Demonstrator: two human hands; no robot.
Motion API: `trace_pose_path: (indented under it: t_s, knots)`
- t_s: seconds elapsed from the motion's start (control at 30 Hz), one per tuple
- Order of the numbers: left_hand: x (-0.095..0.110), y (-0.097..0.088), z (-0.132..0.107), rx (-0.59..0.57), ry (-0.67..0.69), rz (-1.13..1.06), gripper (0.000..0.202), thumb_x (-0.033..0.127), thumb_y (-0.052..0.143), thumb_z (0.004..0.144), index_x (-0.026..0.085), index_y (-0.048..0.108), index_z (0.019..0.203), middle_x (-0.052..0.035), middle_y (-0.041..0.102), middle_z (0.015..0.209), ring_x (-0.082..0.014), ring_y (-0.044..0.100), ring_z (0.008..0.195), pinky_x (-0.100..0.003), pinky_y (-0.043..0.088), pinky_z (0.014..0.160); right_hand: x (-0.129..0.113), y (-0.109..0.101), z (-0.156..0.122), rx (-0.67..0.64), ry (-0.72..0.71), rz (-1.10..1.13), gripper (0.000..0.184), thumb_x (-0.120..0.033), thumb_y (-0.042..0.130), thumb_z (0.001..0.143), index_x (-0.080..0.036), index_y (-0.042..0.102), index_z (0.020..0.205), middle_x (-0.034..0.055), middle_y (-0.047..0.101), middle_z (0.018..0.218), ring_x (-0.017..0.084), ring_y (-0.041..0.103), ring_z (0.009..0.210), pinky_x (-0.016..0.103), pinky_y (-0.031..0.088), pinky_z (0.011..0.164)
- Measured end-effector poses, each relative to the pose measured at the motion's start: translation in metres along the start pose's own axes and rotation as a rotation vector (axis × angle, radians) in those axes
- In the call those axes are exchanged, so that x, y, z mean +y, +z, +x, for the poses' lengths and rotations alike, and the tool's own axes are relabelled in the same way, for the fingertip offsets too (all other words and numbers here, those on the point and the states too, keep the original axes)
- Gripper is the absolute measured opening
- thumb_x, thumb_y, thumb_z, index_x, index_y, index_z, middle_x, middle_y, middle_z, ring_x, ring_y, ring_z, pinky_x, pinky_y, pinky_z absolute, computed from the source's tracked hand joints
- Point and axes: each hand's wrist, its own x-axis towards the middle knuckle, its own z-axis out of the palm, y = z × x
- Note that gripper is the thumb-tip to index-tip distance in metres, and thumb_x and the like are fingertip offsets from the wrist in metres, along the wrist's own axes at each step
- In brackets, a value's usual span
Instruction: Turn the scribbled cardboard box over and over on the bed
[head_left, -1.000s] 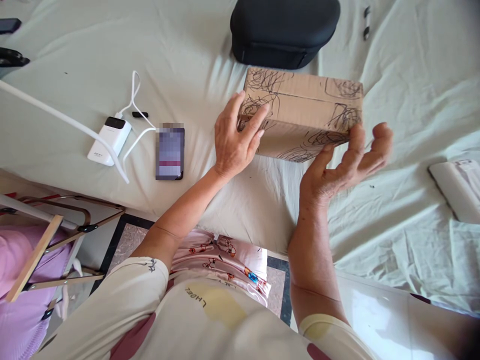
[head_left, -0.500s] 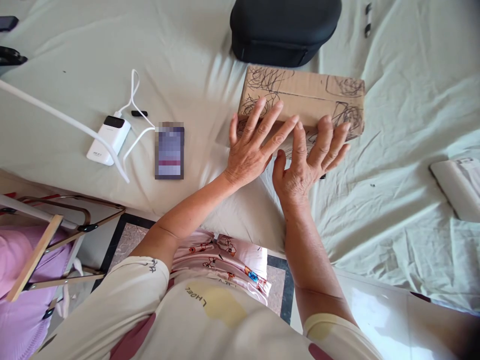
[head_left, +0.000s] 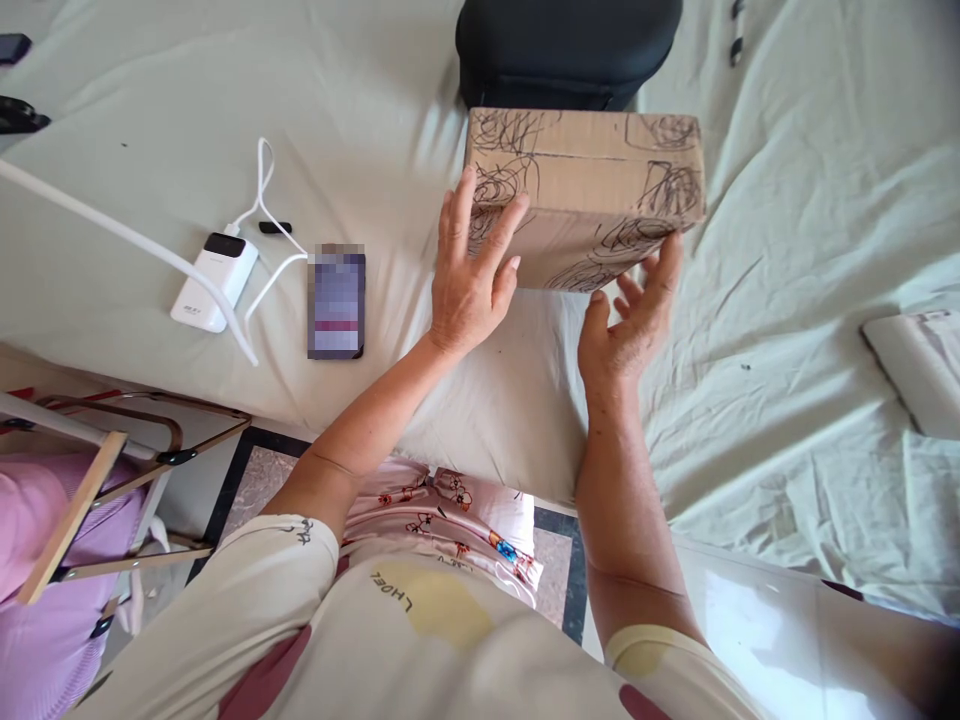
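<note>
A brown cardboard box [head_left: 577, 185] with black pen scribbles on its top and front lies on the pale green sheet. My left hand [head_left: 469, 285] holds it at the left front corner, with spread fingers lying over the top edge and the thumb at the front face. At the lower right front edge, my right hand [head_left: 626, 330] has bent fingers pressed against the box; some fingertips are hidden under it. Whether the box is lifted off the sheet, I cannot tell. Just behind it stands a black hard case [head_left: 566, 50].
On the left lie a white power bank [head_left: 215, 280] with a white cable, a phone [head_left: 337, 305] with a blurred screen and a small black piece [head_left: 275, 228]. A pen [head_left: 737, 35] lies far right; a white object [head_left: 919, 365] sits at right. A folding chair [head_left: 112, 480] stands lower left.
The box has shifted left and away from me, showing more of its front. My left hand moved to its left corner; my right hand slid off the top edge to the lower front edge.
</note>
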Motion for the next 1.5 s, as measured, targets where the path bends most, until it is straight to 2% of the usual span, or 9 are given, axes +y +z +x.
trace_pose_path:
  t_s: [0.17,0.3,0.47,0.57,0.7,0.87,1.1,1.27,1.5]
  knots:
    - [-0.014,0.007,0.000,0.087,0.003,0.059,0.061,0.035,0.040,0.105,0.036,0.024,0.163,-0.0033,0.022,0.180,-0.0141,0.005,0.171,-0.048,0.023,0.142,0.016,0.019,0.000,0.025,-0.002,0.079,0.088,-0.035,0.059,0.091,-0.036,0.018,0.169,0.0105,0.045,0.165,0.027,0.057,0.139,0.045,0.061,0.100]
    - [-0.018,0.009,0.000,0.040,-0.027,0.064,0.068,0.043,0.034,0.110,0.043,0.003,0.170,0.0009,0.029,0.179,-0.0173,0.016,0.171,-0.047,0.025,0.141,0.030,0.026,0.001,0.032,0.075,0.095,0.090,-0.035,0.061,0.088,-0.033,0.019,0.168,0.0130,0.055,0.154,0.023,0.067,0.116,0.044,0.061,0.094]
    - [-0.020,0.012,-0.001,0.043,-0.055,-0.018,0.083,0.044,0.038,0.109,0.039,-0.019,0.169,0.0028,0.014,0.183,-0.0192,0.011,0.171,-0.044,0.020,0.143,0.044,0.029,0.004,0.062,0.066,0.125,0.081,-0.034,0.059,0.084,-0.024,0.033,0.160,0.0145,0.060,0.143,0.021,0.068,0.107,0.043,0.061,0.090]
    - [-0.029,0.019,0.000,0.069,-0.034,-0.161,0.089,0.044,0.043,0.108,0.038,-0.022,0.168,0.0026,0.007,0.184,-0.0213,0.004,0.172,-0.047,0.015,0.143,0.048,0.030,0.005,0.088,0.044,0.138,0.074,-0.037,0.062,0.085,-0.026,0.041,0.155,0.0110,0.063,0.135,0.024,0.067,0.115,0.047,0.059,0.095]
    - [-0.045,0.025,0.003,0.075,0.056,-0.176,0.088,0.052,0.042,0.108,0.039,-0.021,0.168,0.0050,0.003,0.183,-0.0216,0.003,0.172,-0.044,0.012,0.144,0.051,0.029,0.006,0.122,-0.011,0.179,0.075,-0.040,0.063,0.088,-0.029,0.038,0.158,0.0077,0.064,0.127,0.025,0.066,0.120,0.053,0.055,0.106]
    - [-0.048,0.023,0.005,0.115,0.079,-0.136,0.084,0.056,0.034,0.109,0.040,-0.026,0.166,0.0078,0.008,0.183,-0.0209,0.009,0.171,-0.044,0.017,0.143,0.046,0.025,0.006,0.155,-0.024,0.206,0.073,-0.043,0.059,0.092,-0.032,0.033,0.160,0.0071,0.061,0.127,0.024,0.068,0.117,0.051,0.057,0.101]
    - [-0.039,0.019,0.005,0.255,0.094,-0.098,0.074,0.065,0.021,0.108,0.040,-0.010,0.170,-0.0025,0.029,0.178,-0.0225,0.033,0.165,-0.043,0.037,0.135,0.023,0.014,0.003,0.268,-0.105,0.246,0.057,-0.041,0.051,0.098,-0.032,0.040,0.153,0.0102,0.059,0.132,0.027,0.067,0.118,0.052,0.057,0.099]
    - [-0.051,0.026,0.003,0.173,0.069,-0.086,0.070,0.060,0.027,0.109,0.040,0.002,0.171,-0.0048,0.034,0.176,-0.0243,0.025,0.168,-0.046,0.025,0.140,0.017,0.013,0.003,0.318,-0.146,0.241,0.051,-0.041,0.043,0.102,-0.032,0.041,0.152,0.0123,0.056,0.139,0.029,0.062,0.130,0.055,0.055,0.107]
    - [-0.062,0.032,0.001,0.124,0.102,-0.055,0.058,0.058,0.032,0.110,0.038,0.033,0.164,-0.0045,0.036,0.174,-0.0245,0.021,0.169,-0.049,0.023,0.141,0.014,0.011,0.001,0.296,-0.175,0.229,0.052,-0.043,0.043,0.103,-0.029,0.039,0.153,0.0164,0.049,0.152,0.033,0.058,0.135,0.054,0.057,0.102]
